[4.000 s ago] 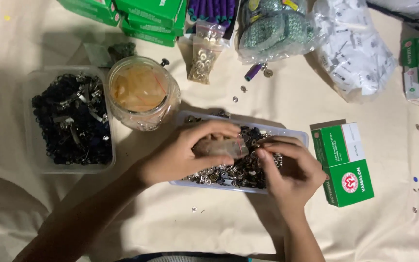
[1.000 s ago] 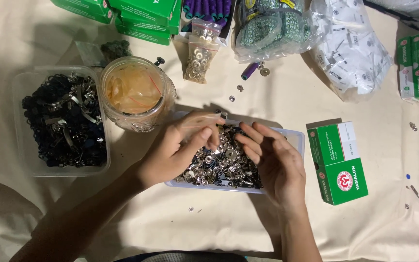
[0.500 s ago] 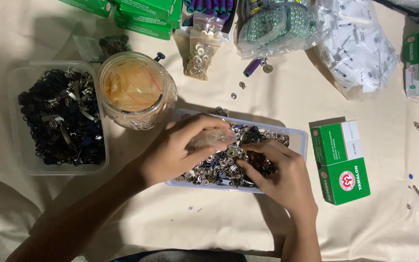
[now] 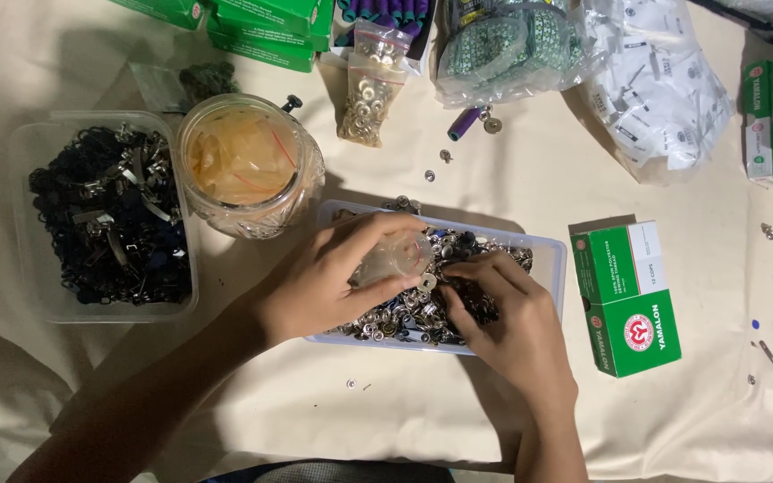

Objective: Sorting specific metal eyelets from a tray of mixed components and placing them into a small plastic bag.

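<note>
Left hand (image 4: 333,282) clamped on soft clear bag (image 4: 395,258), right hand (image 4: 503,309) seemingly pinching tiny, light, slippery snaps (image 4: 422,304) in tray (image 4: 552,259); best taken edgewise

Warm, fairly dim light falls from the upper right, throwing soft shadows to the lower left across the cream surface (image 4: 333,420). Glare glints on clear plastic bags (image 4: 664,89) at upper right. Focus is mostly sharp; corners darken slightly.

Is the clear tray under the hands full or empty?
Nearly full: the clear tray holds a heap of small metal snaps spread across its floor.
</note>
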